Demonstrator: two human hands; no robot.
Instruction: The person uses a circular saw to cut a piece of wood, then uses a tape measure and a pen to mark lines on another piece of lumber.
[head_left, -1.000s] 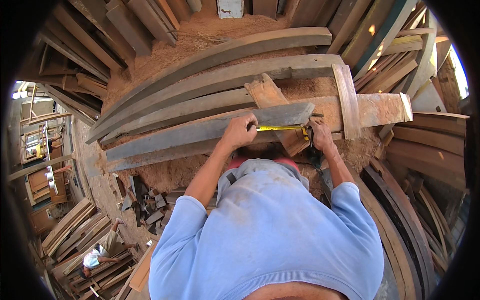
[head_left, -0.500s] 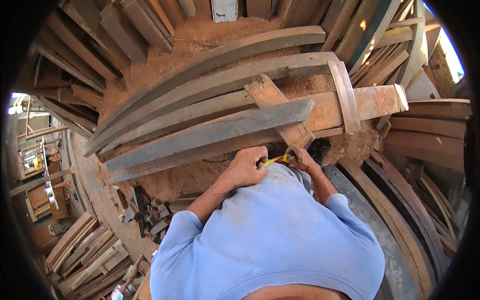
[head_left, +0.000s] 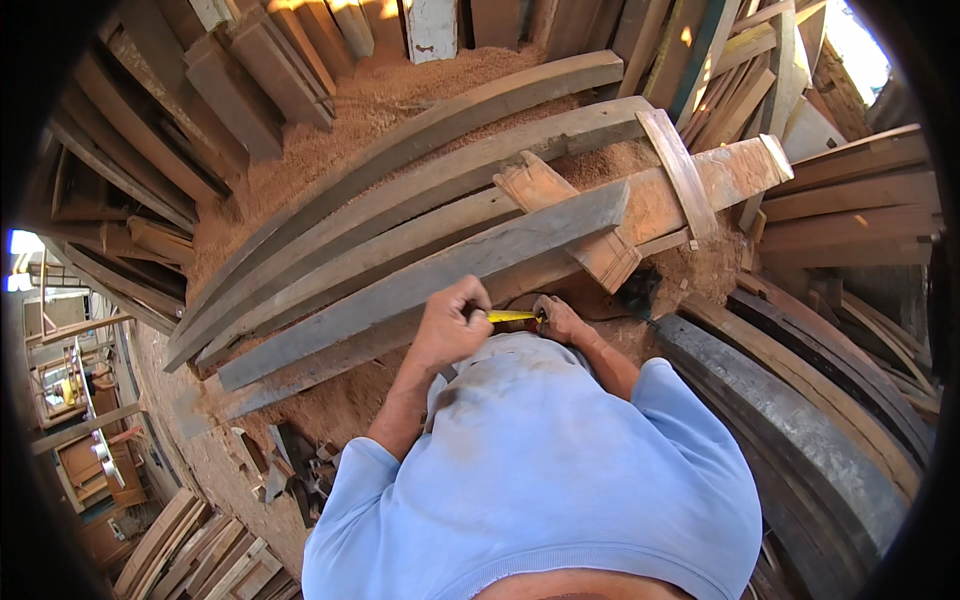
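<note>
A yellow tape measure (head_left: 510,317) stretches in a short length between my hands, just in front of my blue shirt. My left hand (head_left: 455,320) is closed on one end of its blade, close to the near edge of a long grey plank (head_left: 400,285). On the other end my right hand (head_left: 560,322) is closed too, its fingers wrapped round what seems to be the case, mostly hidden. The plank lies across a short brown board (head_left: 606,262) beyond my hands.
Several long curved timbers (head_left: 420,165) lie side by side over reddish sawdust (head_left: 375,95). More timbers (head_left: 800,410) are stacked at the right. Wood offcuts (head_left: 292,465) heap at lower left. A pale crosspiece (head_left: 678,172) lies over a wide board (head_left: 735,172).
My left hand has moved left and slightly up, and my right hand has shifted left with the tape measure between them. The whole view has turned a little.
</note>
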